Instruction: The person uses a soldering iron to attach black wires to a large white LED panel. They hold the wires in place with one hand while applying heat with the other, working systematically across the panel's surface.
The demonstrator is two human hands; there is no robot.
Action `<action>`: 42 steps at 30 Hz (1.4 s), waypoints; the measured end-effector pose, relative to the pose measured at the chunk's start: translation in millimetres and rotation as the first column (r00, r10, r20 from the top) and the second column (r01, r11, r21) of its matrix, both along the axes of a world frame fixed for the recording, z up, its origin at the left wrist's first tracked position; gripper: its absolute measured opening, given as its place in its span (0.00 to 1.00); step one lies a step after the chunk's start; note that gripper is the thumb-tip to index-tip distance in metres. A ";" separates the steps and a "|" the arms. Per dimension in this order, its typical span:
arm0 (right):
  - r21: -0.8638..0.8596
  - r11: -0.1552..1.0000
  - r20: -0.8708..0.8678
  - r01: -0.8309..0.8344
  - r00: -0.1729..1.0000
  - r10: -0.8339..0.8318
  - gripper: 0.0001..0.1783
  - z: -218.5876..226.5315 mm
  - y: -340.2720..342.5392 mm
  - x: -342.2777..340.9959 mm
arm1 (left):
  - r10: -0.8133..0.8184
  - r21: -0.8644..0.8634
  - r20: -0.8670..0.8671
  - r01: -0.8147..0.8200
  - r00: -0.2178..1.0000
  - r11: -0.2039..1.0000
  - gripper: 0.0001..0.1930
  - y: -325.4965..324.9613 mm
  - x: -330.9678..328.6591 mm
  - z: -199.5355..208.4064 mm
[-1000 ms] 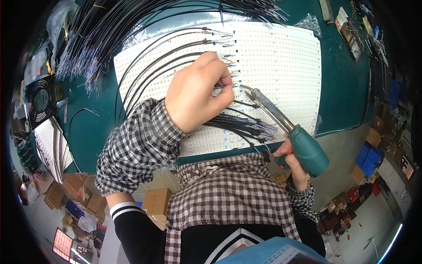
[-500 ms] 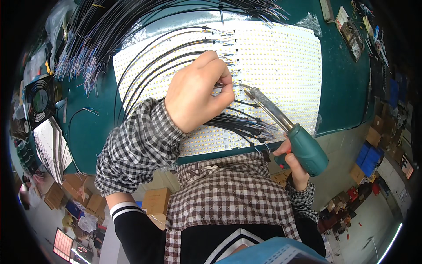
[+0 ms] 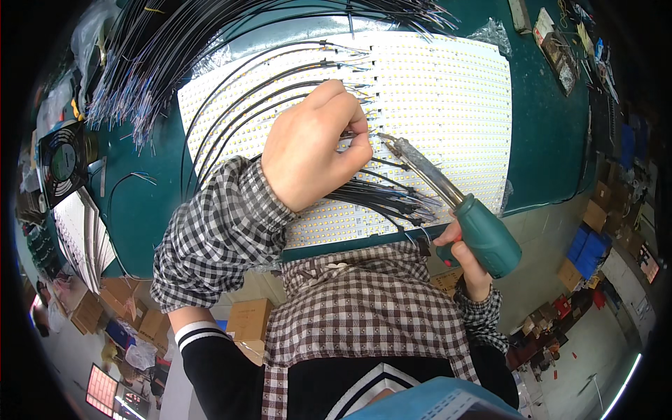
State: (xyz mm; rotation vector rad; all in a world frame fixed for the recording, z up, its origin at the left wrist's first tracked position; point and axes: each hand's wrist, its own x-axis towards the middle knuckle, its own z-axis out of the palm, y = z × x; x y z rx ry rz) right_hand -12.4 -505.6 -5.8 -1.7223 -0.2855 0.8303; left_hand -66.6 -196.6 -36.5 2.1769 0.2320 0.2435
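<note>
White LED boards (image 3: 448,87), dotted with small yellow chips, lie on the green table. My left hand (image 3: 315,147) is above their middle, thumb and forefinger pinched on a thin black cable, mostly hidden beneath the hand, near its stripped wire ends. In my right hand (image 3: 470,262) is a green-handled soldering gun (image 3: 490,238). Its metal tip points up-left and sits at the wire ends beside my left fingertips; whether it touches them I cannot tell. Several black cables (image 3: 280,70) arch over the boards above my left hand, and a bunch of loose cables (image 3: 381,199) lies below it.
A thick bundle of black cables (image 3: 161,56) with bare coloured ends covers the table's far left. At the left edge stand a black fan (image 3: 65,159) and a stack of white boards (image 3: 82,234). A worn metal block (image 3: 558,56) and small tools lie far right.
The soldering gun has shifted slightly left, bringing its tip closer to my left fingertips. My left hand keeps its place and its pinch.
</note>
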 end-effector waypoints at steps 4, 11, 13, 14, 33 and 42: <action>-0.002 1.000 0.008 -0.002 1.000 0.002 0.27 -1.4 -2.2 -0.5 | 0.006 0.011 0.024 -0.006 1.000 1.000 0.06 0.2 -0.3 -1.2; 0.021 0.998 0.031 -0.066 0.997 0.065 0.35 3.1 -2.0 -0.8 | 0.008 0.006 0.003 -0.008 1.000 1.000 0.06 -0.4 -0.6 -0.5; -0.015 0.996 0.040 -0.088 0.995 0.089 0.35 7.0 -1.0 1.3 | 0.006 0.011 0.014 -0.006 1.000 1.000 0.06 -0.1 0.0 -0.9; -0.021 0.995 0.045 -0.097 0.994 0.098 0.35 7.1 -1.6 2.0 | 0.004 0.010 0.014 -0.005 1.000 1.000 0.06 -0.2 0.2 -0.7; 0.196 0.976 0.099 0.092 0.989 -0.113 0.33 4.9 -10.2 6.2 | -0.292 0.515 -0.089 0.295 0.952 0.805 0.09 -0.5 -13.6 20.6; 0.249 0.959 0.121 0.136 0.978 -0.170 0.33 1.6 -14.9 5.1 | -0.382 0.416 0.002 0.347 0.924 0.841 0.09 -23.5 3.5 6.6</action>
